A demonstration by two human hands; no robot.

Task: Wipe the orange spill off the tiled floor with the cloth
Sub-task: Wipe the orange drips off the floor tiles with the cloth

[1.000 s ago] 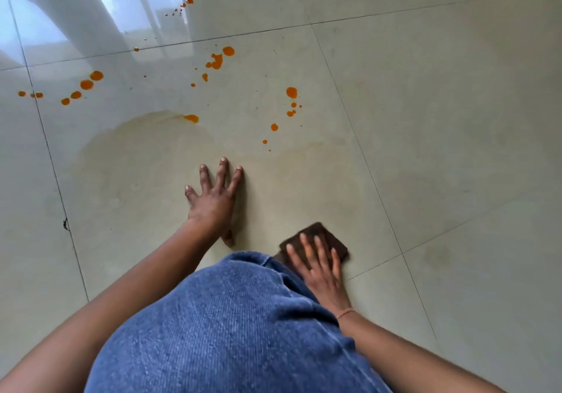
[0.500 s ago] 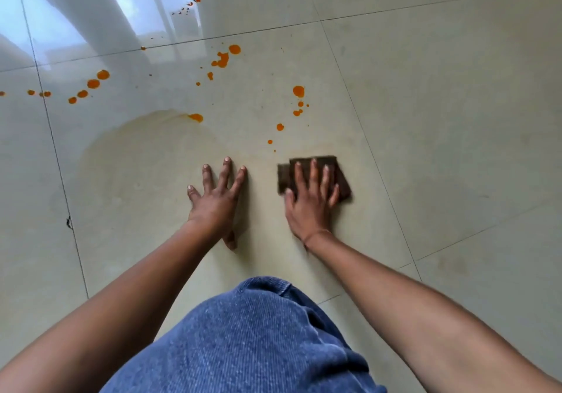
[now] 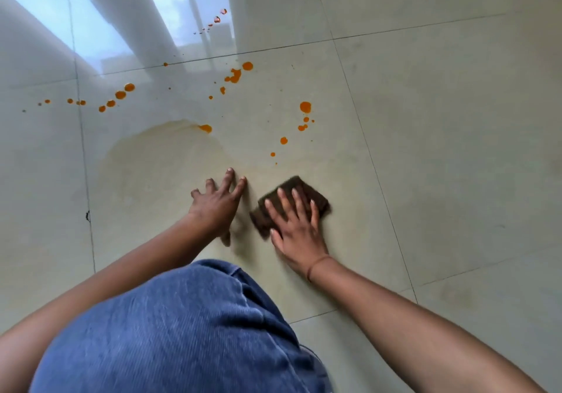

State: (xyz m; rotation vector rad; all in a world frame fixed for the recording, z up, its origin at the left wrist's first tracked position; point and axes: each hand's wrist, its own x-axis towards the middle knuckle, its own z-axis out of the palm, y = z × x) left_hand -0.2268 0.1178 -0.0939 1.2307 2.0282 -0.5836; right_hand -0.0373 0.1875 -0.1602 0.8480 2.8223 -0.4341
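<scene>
A dark brown folded cloth (image 3: 316,198) lies flat on the pale tiled floor (image 3: 441,149). My right hand (image 3: 296,225) presses on it with straight, spread fingers and covers its near half. My left hand (image 3: 217,202) rests flat on the floor just left of the cloth, fingers spread. Orange drops (image 3: 305,107) dot the tile beyond the cloth, more orange drops (image 3: 234,75) lie further back, and a row of orange drops (image 3: 120,95) runs to the far left. A faint yellowish smear (image 3: 164,161) with one orange blob (image 3: 206,128) at its rim spreads ahead of my left hand.
My knee in blue denim (image 3: 182,332) fills the lower centre. Grout lines (image 3: 365,146) cross the glossy floor. Window reflections (image 3: 182,12) shine at the top left. A small dark chip (image 3: 88,216) marks the left grout line.
My right hand pushed the cloth forward from beside my knee, then drew it back a little and turned it. My left hand stayed planted on the floor.
</scene>
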